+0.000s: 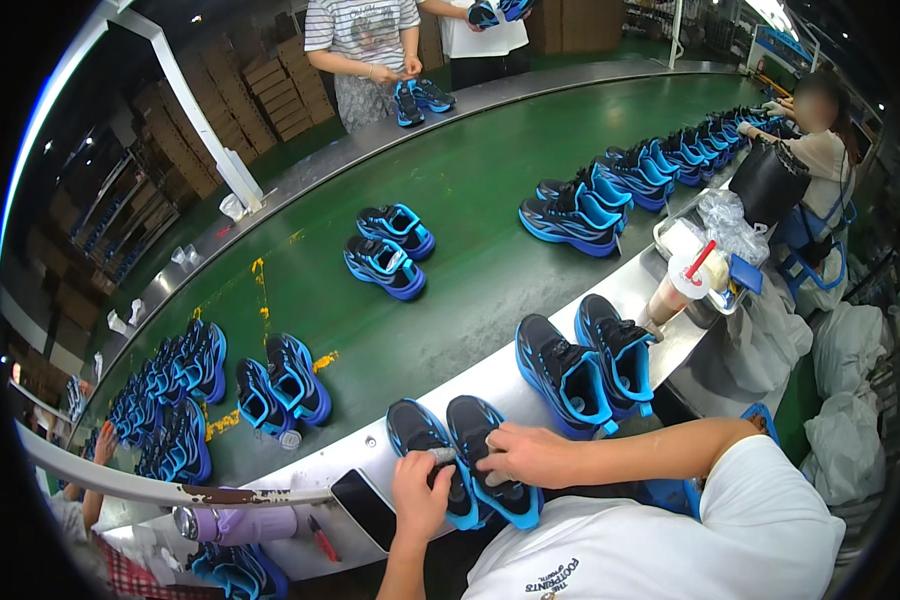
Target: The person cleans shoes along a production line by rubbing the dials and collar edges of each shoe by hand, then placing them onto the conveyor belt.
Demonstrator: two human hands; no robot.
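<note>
Directly in front of me, a pair of black and blue sports shoes lies side by side on the pale bench edge, toes pointing away. My left hand (422, 490) is at the opening of the left shoe (417, 425), its fingers bent against the tongue and lacing. On the right shoe (473, 418), my right hand (532, 455) has its fingertips pressed together at the laces. Grey material shows at the fingertips of both hands; whether it covers the fingers or is held is unclear. The fingers hide most of both lacings.
Another shoe pair (560, 375) stands to my right, near a drink cup (678, 285) and a tray. A phone (365, 508), red-handled cutter (323, 540) and purple bottle (235, 524) lie left. Shoes line the green conveyor (450, 330); co-workers stand across and sit right.
</note>
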